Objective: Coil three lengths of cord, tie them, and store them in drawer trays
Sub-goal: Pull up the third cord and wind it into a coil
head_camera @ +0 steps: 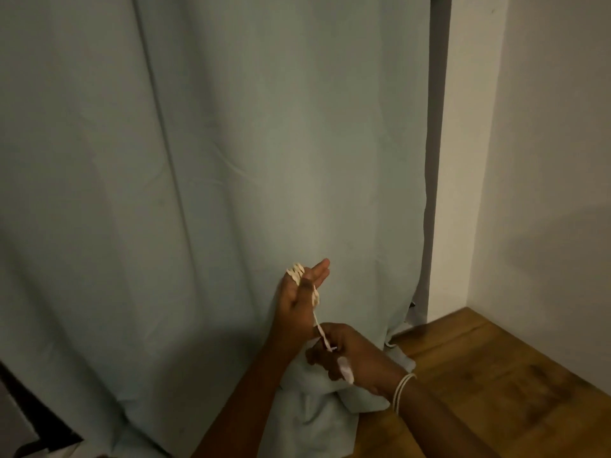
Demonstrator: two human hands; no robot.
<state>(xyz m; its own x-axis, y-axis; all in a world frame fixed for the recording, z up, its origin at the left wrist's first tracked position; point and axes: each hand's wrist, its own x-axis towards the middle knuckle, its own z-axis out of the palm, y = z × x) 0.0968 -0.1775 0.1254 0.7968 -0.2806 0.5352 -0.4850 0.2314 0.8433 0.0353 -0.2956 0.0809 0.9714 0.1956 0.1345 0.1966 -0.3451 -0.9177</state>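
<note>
A thin cream cord is wound in several loops round the fingers of my left hand, which is held up with its fingers straight in front of the curtain. The loops show at the fingertips and run down across the palm. From there one strand leads down to my right hand, which pinches it just below the left wrist. More cream cord lies looped round my right wrist. No drawer or tray is in view.
A pale blue-green curtain fills most of the view and bunches on the wooden floor. A white wall stands at the right. A dark-edged object sits at the lower left corner.
</note>
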